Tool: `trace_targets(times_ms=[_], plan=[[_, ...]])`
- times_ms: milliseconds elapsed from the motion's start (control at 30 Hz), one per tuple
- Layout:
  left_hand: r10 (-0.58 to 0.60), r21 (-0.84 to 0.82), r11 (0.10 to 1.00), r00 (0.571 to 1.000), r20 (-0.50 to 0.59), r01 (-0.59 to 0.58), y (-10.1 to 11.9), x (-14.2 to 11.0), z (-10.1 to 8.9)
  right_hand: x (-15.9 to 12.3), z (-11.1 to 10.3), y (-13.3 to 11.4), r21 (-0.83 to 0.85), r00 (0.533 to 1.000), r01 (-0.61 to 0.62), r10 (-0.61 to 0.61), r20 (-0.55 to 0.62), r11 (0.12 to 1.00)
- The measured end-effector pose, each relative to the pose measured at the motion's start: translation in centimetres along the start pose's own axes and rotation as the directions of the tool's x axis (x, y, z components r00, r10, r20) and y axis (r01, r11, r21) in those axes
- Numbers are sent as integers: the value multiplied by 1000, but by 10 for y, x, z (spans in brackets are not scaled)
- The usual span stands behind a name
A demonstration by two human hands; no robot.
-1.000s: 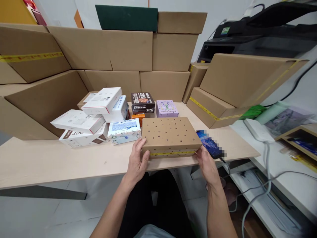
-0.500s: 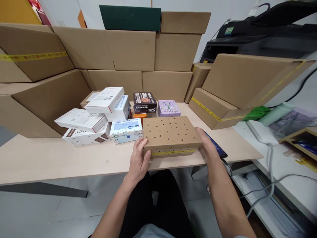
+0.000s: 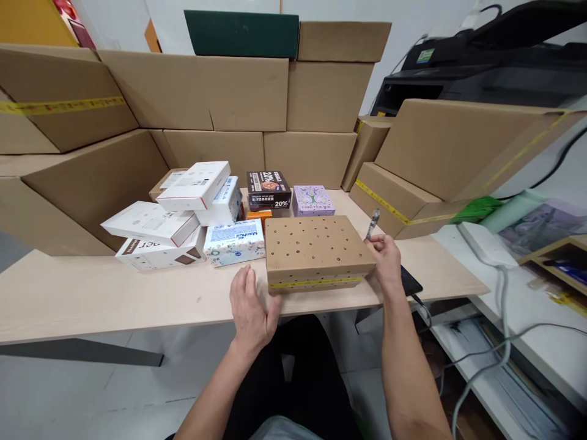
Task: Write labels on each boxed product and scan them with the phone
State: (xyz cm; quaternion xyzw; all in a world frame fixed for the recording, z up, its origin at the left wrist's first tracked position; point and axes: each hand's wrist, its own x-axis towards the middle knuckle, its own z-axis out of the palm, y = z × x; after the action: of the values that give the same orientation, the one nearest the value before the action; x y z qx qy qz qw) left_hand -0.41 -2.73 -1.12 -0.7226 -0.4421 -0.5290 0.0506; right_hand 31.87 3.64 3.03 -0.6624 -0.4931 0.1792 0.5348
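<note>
A brown cardboard box (image 3: 316, 250) dotted with small dark spots and sealed with yellow tape lies on the wooden table (image 3: 114, 293) near its front edge. My left hand (image 3: 250, 308) is off the box, just left of its front corner, fingers stretched out and holding nothing. My right hand (image 3: 386, 260) is at the box's right side, fingers pinched on a small slim silvery tool (image 3: 372, 224) that points upward; I cannot make out what it is. A dark phone (image 3: 409, 282) lies on the table just behind that hand.
Several small product boxes are piled behind and to the left: white ones (image 3: 183, 201), a floral tissue box (image 3: 233, 240), a dark chocolate box (image 3: 268, 189), a lilac box (image 3: 312, 200). Large cardboard cartons (image 3: 238, 91) wall the back. A black printer (image 3: 481, 67) and cables stand at right.
My left hand let go of the box's left side and opened beside it. My right hand moved from the front corner to behind the right side and came up gripping the small silvery tool.
</note>
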Motion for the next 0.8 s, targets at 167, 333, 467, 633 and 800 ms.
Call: trace_targets(times_ms=[167,333,467,633,800], plan=[[17,388,917,983,185,-89,-5,-30,-15,-21,-6,-4,313,965,3,80,-249,950],[61,444,867,934,352,-224,-24,-12,-35,-28,-11,-3,478,908,101,115,-402,872],[0,469,866,937,349,-175,-36,13,-35,-31,-8,-4,500,880,153,113,-461,852],[66,433,866,915,397,-250,-30,-5,-38,-36,-3,-5,520,875,157,125,-467,839],[77,425,864,907,414,-268,-21,-29,-47,-40,-1,-9,554,879,188,112,-463,811]])
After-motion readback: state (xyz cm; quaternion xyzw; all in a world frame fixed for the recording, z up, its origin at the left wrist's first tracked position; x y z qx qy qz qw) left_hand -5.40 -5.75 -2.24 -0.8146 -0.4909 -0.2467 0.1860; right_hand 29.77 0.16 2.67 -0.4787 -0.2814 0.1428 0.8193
